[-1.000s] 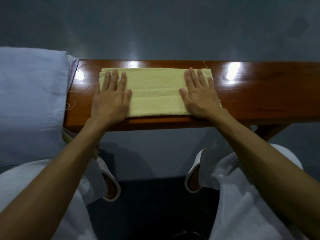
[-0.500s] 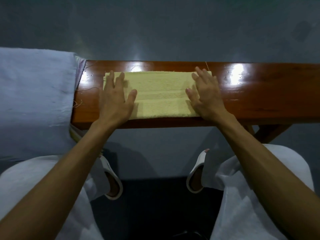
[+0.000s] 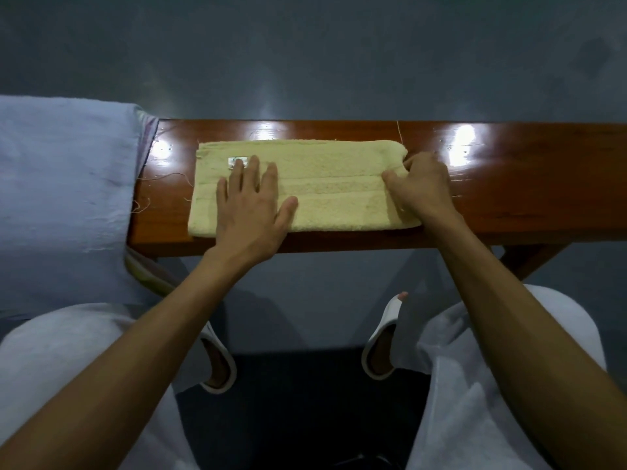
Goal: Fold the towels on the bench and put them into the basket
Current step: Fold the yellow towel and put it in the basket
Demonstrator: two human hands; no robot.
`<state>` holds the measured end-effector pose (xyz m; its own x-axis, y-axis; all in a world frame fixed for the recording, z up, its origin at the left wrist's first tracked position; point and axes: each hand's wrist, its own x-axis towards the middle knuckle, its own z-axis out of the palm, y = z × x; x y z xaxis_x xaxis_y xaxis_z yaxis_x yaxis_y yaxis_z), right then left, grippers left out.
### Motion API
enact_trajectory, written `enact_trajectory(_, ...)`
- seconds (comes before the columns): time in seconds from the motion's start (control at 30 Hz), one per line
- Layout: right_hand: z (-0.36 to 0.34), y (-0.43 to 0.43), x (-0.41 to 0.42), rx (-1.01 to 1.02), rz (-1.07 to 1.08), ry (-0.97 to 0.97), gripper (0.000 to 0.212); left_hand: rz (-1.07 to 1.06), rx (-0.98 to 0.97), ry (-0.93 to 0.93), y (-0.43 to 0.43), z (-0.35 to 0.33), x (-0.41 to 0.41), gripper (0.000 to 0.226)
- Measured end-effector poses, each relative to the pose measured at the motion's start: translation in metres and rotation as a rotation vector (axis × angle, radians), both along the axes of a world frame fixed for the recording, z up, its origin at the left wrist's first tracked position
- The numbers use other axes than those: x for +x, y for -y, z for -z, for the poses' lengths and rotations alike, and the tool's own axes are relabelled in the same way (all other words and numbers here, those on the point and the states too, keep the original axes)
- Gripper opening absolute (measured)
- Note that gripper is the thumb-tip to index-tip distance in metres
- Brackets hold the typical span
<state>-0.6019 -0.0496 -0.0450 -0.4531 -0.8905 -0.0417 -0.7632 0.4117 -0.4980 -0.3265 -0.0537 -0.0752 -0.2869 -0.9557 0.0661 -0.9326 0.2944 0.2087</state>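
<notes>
Left hand lies flat, fingers spread; right hand pinches the towel.

bench runs left to right in front of you. folded towel lies on it, long side along the bench. your left hand rests flat on the towel's left half. your right hand is at its right end, fingers curled round the edge. larger cloth is draped over the bench's left end, near the towel, not touching it. your slippers are on the floor, nearer you than the bench's front edge.
</notes>
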Motion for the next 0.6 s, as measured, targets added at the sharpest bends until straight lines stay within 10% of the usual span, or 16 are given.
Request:
enact_trajectory(0.33,-0.032,-0.001,-0.034,-0.296,0.139,0.145,0.038,0.041,0.224,-0.505,0.004,-0.034,-0.021,0.055)
enact_trajectory(0.6,-0.041,0.013,-0.013,-0.437,0.190,0.679,0.039,-0.382,0.374,-0.878,0.030,-0.054,0.022,0.011)
